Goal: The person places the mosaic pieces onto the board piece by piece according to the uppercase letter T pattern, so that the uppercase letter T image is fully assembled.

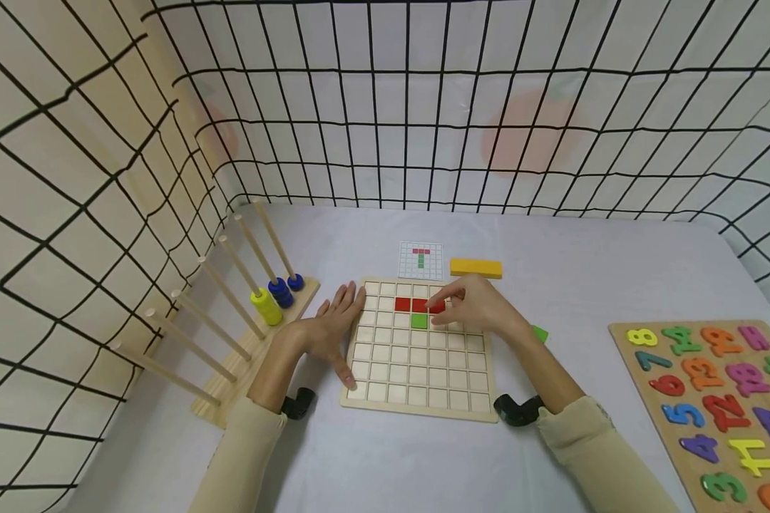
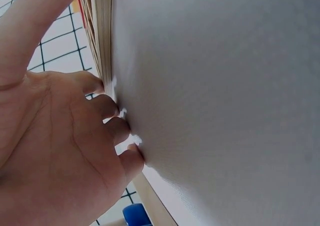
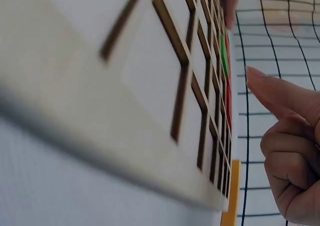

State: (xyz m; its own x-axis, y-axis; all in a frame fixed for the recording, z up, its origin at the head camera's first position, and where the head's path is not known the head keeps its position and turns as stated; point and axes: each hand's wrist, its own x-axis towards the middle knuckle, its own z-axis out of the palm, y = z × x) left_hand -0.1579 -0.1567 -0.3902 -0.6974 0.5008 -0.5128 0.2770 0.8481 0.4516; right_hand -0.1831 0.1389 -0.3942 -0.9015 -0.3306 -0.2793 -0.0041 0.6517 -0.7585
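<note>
A wooden grid board lies flat on the white cloth. Three red square tiles form a row in its upper part, and a green tile sits below the middle one. My left hand spreads along the board's left side, thumb on the lower left edge and fingertips down by the upper left corner. Over the rightmost red tile is my right hand, index finger and thumb apart. In the right wrist view its thumb points out above the board, the other fingers bend, and no tile shows between them.
A pattern card with a red and green T and a yellow bar lie behind the board. A peg abacus with beads stands left. Another green tile shows beside the right forearm. A number puzzle board lies right; black netting encloses the back.
</note>
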